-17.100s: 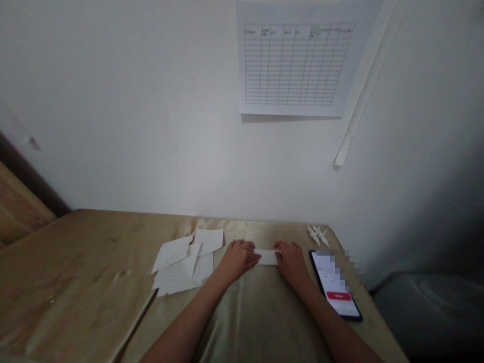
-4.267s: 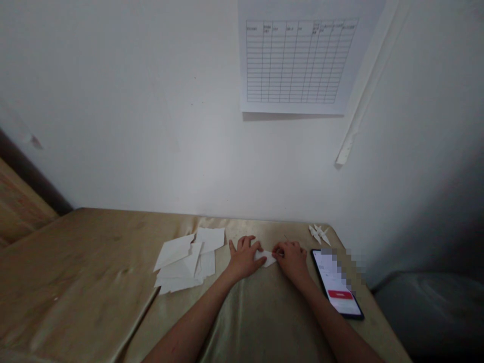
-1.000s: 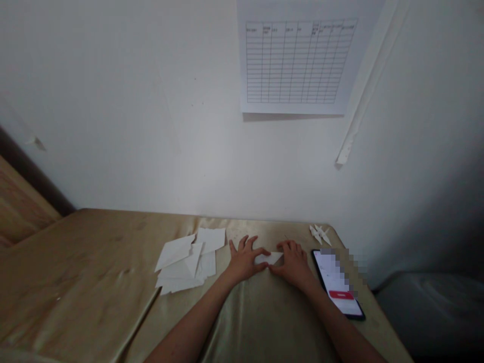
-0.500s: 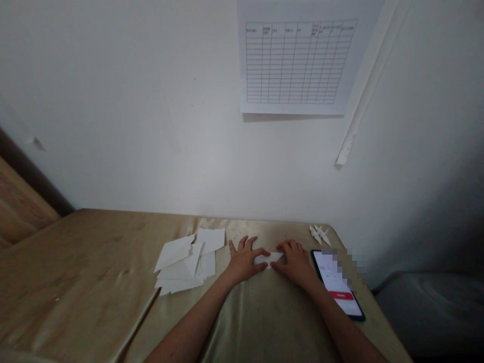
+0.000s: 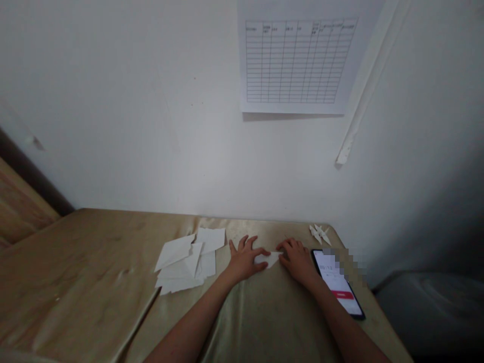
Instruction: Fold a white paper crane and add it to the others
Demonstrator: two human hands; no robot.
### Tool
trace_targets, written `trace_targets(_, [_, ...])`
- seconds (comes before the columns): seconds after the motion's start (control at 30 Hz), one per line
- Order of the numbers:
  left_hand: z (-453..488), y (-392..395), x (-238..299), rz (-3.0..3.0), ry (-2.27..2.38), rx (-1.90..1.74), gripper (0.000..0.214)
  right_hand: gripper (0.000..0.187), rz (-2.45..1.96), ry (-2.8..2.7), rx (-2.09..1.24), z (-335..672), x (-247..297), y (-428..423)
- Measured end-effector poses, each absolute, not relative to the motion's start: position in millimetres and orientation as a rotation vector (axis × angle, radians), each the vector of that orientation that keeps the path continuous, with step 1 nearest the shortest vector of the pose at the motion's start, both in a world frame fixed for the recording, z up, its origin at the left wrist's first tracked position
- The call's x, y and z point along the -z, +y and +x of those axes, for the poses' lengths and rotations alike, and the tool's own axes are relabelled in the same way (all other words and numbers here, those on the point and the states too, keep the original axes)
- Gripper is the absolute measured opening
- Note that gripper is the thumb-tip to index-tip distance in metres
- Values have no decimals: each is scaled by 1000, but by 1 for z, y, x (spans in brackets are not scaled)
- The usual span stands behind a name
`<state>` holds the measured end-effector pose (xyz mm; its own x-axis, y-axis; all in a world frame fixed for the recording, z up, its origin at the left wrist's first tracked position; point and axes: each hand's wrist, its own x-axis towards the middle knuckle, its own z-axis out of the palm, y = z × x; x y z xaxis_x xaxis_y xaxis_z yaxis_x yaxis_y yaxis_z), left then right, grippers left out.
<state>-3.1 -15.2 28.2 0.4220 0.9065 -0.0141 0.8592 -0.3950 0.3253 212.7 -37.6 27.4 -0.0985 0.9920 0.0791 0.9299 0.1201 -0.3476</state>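
Note:
A small white piece of folded paper lies flat on the cloth-covered table between my two hands. My left hand presses its left part with thumb and index finger, and its other fingers are spread on the cloth. At the paper's right corner is my right hand, its thumb and index finger closed about the tip and its other fingers curled. The paper's left end is partly hidden under my left hand.
Several loose white paper sheets overlap on the left. Small folded paper figures sit at the back right corner. A phone with a lit screen lies beside my right forearm. Behind the table, a printed chart hangs on the wall.
My right thumb has slid to the right, from the paper's lower edge to its right corner, uncovering more of the paper. My left hand stays in place.

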Motion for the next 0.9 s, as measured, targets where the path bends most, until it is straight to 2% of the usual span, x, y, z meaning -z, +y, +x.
trace_targets(0.57, [-3,-15,-28,2391,1527,-265,41,28,-1939,-2166,-97,207,-28,-35])
trace_targets(0.9, [-2,-15,-28,2385,1540,-235,42,32,-1953,-2173,-103,208,-30,-33])
